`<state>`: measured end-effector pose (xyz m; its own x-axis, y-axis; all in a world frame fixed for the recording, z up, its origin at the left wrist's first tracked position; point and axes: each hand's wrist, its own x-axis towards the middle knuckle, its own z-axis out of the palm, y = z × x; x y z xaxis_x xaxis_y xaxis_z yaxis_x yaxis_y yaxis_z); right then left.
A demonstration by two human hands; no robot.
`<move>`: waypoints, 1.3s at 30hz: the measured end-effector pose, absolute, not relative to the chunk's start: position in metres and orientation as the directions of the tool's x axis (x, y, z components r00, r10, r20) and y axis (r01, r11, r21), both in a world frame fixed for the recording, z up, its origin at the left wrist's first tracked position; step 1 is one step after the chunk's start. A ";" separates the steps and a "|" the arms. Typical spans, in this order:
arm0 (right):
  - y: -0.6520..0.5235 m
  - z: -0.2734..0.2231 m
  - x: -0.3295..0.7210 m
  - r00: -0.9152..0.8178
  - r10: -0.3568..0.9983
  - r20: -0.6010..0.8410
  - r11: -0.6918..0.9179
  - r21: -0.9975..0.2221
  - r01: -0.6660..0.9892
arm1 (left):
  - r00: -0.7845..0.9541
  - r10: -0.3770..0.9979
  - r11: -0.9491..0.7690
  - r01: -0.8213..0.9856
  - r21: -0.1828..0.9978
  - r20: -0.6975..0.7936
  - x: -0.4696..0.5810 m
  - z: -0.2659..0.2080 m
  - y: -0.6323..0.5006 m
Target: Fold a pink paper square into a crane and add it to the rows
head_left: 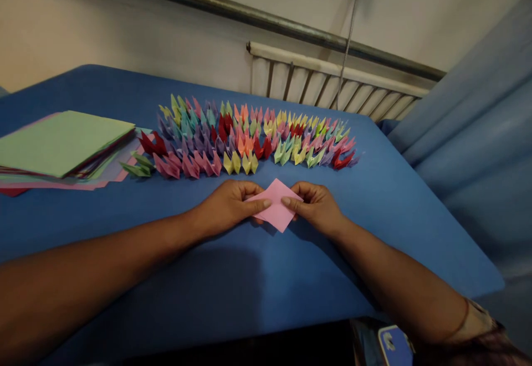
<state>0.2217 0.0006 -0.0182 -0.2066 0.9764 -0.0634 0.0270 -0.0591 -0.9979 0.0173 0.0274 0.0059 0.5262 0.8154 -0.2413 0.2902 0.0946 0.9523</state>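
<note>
Between my two hands is a pink folded paper square (276, 211), turned so that one corner points away from me and one toward me. My left hand (233, 205) pinches its left corner, thumb on top and fingers beneath. On the opposite corner, my right hand (318, 205) grips the same way, its thumb pressing on the paper. The fingers under the paper are partly hidden. Just beyond my hands stand many folded paper cranes (245, 144) in rows, in red, pink, yellow, green, blue and purple.
A stack of coloured paper sheets (66, 142), pale green on top, lies at the left of the blue table (415, 233). Behind the table are a radiator (307, 81) and a pipe (249, 14) along the wall. A blue curtain (477, 89) hangs at the right.
</note>
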 end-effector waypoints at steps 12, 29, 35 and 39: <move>0.009 -0.027 0.233 -0.256 0.926 -0.277 -0.235 -0.954 0.186 | 0.386 0.918 -0.126 0.504 0.855 -0.093 0.011 -0.010 0.036; 0.004 -0.023 0.232 -0.251 0.879 -0.405 -0.364 -0.911 0.194 | 0.898 0.389 -0.914 0.349 0.204 0.205 0.015 -0.012 0.013; 0.007 -0.024 0.261 -0.132 0.988 -0.080 0.044 -0.671 0.740 | 0.884 0.443 -0.883 0.404 0.238 0.146 0.021 -0.010 0.015; -0.001 -0.025 0.273 -0.361 0.919 0.160 0.383 -0.576 0.722 | 0.880 0.449 -0.885 0.416 0.208 0.152 0.026 -0.009 0.013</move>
